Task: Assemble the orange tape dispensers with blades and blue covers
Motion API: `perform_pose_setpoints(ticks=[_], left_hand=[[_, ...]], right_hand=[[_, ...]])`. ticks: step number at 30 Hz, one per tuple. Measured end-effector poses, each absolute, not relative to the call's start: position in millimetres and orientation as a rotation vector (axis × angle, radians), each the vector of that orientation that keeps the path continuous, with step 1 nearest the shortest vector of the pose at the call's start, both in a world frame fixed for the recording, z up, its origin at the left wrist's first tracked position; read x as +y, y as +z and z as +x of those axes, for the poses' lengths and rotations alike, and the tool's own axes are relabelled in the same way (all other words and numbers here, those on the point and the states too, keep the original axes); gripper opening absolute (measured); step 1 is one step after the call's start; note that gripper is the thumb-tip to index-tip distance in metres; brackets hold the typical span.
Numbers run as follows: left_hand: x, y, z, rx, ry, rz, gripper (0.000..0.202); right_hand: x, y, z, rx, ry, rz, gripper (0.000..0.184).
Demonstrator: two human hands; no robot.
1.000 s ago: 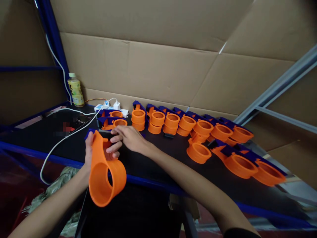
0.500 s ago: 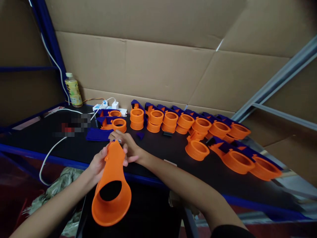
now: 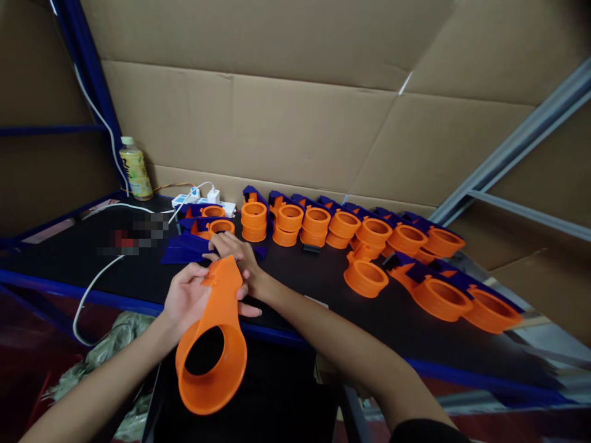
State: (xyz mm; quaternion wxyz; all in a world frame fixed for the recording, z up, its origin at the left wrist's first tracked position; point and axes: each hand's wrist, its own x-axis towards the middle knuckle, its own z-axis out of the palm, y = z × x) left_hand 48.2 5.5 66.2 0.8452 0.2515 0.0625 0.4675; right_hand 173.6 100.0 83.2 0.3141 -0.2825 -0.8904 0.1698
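My left hand [image 3: 187, 295] grips an orange plastic part with a wide open ring [image 3: 212, 369] and a narrow, angular end. The ring points toward me, over the table's front edge. Just behind the narrow end, my right hand [image 3: 235, 252] bends its fingers over a blue flat plastic piece [image 3: 184, 249] at the table. Part of its grip is hidden by the hand itself and the orange part. Beyond that hand lie assembled orange-and-blue pieces [image 3: 221, 226] with rings facing up.
Stacked orange-and-blue ring pieces [image 3: 316, 227] line the back of the black table [image 3: 300, 289]. More ring pieces [image 3: 443, 298] lie at the right. A power strip [image 3: 226, 209], white cables and a yellow-labelled bottle [image 3: 136, 169] stand at the back left.
My right hand has moved slightly away from the orange part, over the blue piece, which now looks raised. The orange part has turned a little, and my left palm shows more.
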Motion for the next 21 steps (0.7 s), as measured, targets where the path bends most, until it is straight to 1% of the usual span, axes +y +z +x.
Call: perform_pose_setpoints(ticks=[2, 4, 7, 9, 12, 18, 21], left_hand=[[2.7, 66.2, 47.5, 0.168, 1.008, 0.517, 0.049], [0.0, 66.3, 47.4, 0.184, 1.046, 0.547, 0.056], [-2.0, 69.1, 47.9, 0.165, 1.079, 0.613, 0.067], [-0.9, 72.5, 48.3, 0.171, 1.1, 0.62, 0.064], [4.1, 76.3, 48.6, 0.233, 1.152, 0.569, 0.056], [13.0, 73.4, 56.9, 0.25, 1.297, 0.563, 0.047], [11.9, 68.8, 62.8, 0.309, 1.41, 0.639, 0.042]], right_hand=[[100.2, 86.8, 174.8, -2.279, 0.461, -0.73, 0.016], [100.7, 92.0, 177.0, -2.144, 0.548, -0.713, 0.011], [97.8, 103.3, 186.4, -1.819, 0.728, -0.735, 0.022], [90.2, 110.6, 199.2, -1.606, 0.848, -0.748, 0.029], [68.6, 116.4, 228.0, -1.37, 1.049, -0.73, 0.034], [13.1, 109.5, 280.9, -1.191, 1.492, -0.826, 0.033], [-4.4, 103.6, 288.9, -1.166, 1.553, -0.88, 0.031]])
